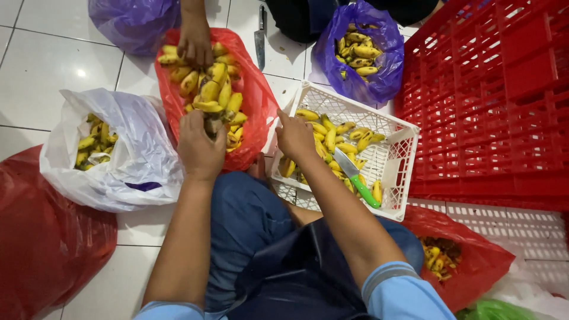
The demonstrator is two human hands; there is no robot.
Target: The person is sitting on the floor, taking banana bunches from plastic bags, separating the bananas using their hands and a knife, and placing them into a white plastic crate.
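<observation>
Bananas [214, 89] fill the red bag [258, 101] on the floor, and the left hand [200, 147] closes its grip on one at the near edge of the heap. Right hand [294, 136], fingers loosely curled and holding nothing, rests on bananas in the white basket [396, 155], left of a green-handled knife [357, 178]. Another person's hand [195, 41] reaches into the bag's far end. Two purple bags, one white bag and three red bags lie around.

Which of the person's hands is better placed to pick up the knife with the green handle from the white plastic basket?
Probably the right hand. It rests on the rim of the white plastic basket, close to the green-handled knife. The left hand is in the red plastic bag, touching bananas.
</observation>
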